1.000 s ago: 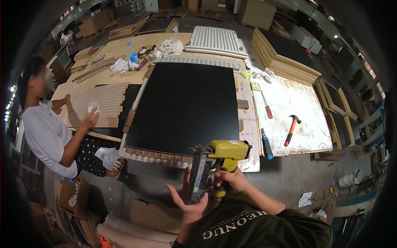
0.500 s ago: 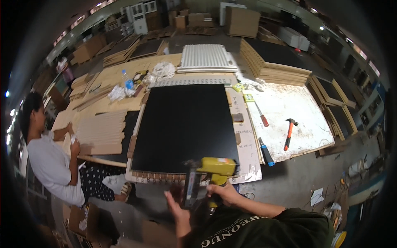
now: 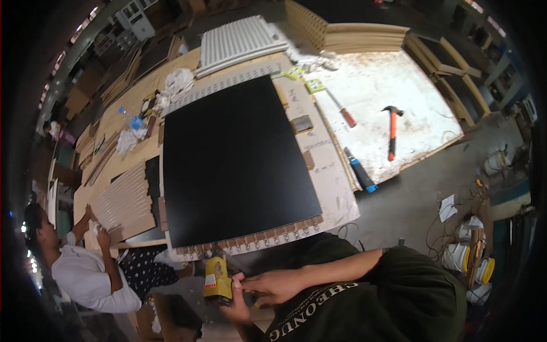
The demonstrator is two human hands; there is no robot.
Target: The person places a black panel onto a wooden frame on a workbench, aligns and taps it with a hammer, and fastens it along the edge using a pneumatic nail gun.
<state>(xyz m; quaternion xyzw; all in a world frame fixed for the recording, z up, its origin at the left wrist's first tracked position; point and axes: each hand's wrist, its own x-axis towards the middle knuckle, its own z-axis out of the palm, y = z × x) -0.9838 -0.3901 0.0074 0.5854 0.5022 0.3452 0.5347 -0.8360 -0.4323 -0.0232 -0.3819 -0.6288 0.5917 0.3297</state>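
A yellow nail gun (image 3: 217, 279) is at the near left corner of the black panel (image 3: 239, 171), its nose toward the panel's front edge. My left hand (image 3: 236, 308) is closed around the gun's handle side, thumb up. Close against it, my right hand (image 3: 276, 285) has its fingers curled by the handle; what they grip, if anything, is hidden. The panel lies flat over a pale board (image 3: 336, 182). Brown slotted strips (image 3: 268, 232) show along its near edge.
On the white tabletop (image 3: 376, 80) to the right lie a hammer (image 3: 392, 134), a screwdriver (image 3: 343, 111) and a blue-handled tool (image 3: 362, 171). A co-worker (image 3: 91, 268) handles a ribbed panel (image 3: 125, 202) at left. Stacked panels (image 3: 364, 39) stand at the back right.
The nail gun has moved left and turned its nose toward the panel. My left hand, open before, has closed on it. My right hand has shifted left. The view has tilted and turned.
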